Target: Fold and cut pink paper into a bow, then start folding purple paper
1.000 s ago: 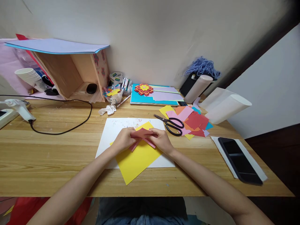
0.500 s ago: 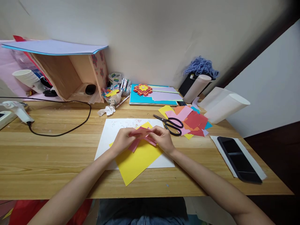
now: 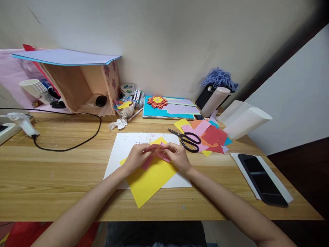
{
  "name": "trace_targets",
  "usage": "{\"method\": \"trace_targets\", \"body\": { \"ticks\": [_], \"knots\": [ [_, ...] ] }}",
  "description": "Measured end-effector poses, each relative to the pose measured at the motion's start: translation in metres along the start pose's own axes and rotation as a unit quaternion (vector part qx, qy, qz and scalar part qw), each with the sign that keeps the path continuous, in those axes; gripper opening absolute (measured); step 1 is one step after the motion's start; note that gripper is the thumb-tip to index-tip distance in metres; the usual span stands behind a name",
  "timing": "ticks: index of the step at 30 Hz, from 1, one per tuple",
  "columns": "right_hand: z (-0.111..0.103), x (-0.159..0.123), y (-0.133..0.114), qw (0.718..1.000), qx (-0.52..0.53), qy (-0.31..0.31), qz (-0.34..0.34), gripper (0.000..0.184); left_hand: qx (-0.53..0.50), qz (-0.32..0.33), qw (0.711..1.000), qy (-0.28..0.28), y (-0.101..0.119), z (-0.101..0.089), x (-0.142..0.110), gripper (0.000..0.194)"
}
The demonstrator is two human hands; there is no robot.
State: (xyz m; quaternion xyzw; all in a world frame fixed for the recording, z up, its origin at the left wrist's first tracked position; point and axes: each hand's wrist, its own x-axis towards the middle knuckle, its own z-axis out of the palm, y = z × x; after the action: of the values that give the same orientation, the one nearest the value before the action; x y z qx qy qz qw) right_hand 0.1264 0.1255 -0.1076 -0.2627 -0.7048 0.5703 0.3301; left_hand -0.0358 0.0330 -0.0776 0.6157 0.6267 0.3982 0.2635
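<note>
Between my two hands a small piece of red paper (image 3: 155,147) is pinched at both ends, held just above the work surface. My left hand (image 3: 136,157) is closed on its left end, and my right hand (image 3: 178,157) grips the right end. Under them lie pink paper strips (image 3: 166,156) on a yellow sheet (image 3: 149,181), partly hidden by my fingers. The yellow sheet rests at an angle on a white sheet (image 3: 113,163). Black-handled scissors (image 3: 189,140) lie beyond my right hand, blades slightly apart.
Coloured paper scraps (image 3: 213,133) are heaped right of the scissors. A layered paper flower (image 3: 157,102) sits on a blue folder (image 3: 154,112) at the back. A phone (image 3: 262,180) lies at the right, a glue gun (image 3: 23,123) and its cord at the left, near an open box (image 3: 110,85).
The red paper looks slightly more bowed between my fingers, while both hands keep their grip in nearly the same place. The whole view has shifted slightly.
</note>
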Motion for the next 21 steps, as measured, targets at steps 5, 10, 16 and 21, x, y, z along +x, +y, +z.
{"method": "trace_targets", "body": {
  "ticks": [5, 10, 16, 21],
  "knots": [
    [0.0006, 0.0005, -0.0024, 1.000, 0.020, 0.004, 0.007, 0.012, -0.001, 0.007, 1.000, 0.010, -0.0063, 0.0014, -0.0003, 0.028],
    [-0.0014, 0.0022, -0.0018, 0.999, 0.039, 0.014, 0.029, 0.020, -0.020, 0.002, 1.000, 0.021, -0.0073, 0.0021, 0.0011, 0.030],
    [-0.0019, 0.0026, -0.0006, 0.998, 0.057, 0.031, 0.026, 0.020, -0.016, -0.021, 0.999, 0.045, -0.0006, 0.0018, 0.0018, 0.025],
    [-0.0013, 0.0029, 0.0006, 0.997, 0.055, 0.035, 0.031, 0.020, -0.005, -0.033, 0.998, 0.059, -0.0036, 0.0029, 0.0020, 0.032]
  ]
}}
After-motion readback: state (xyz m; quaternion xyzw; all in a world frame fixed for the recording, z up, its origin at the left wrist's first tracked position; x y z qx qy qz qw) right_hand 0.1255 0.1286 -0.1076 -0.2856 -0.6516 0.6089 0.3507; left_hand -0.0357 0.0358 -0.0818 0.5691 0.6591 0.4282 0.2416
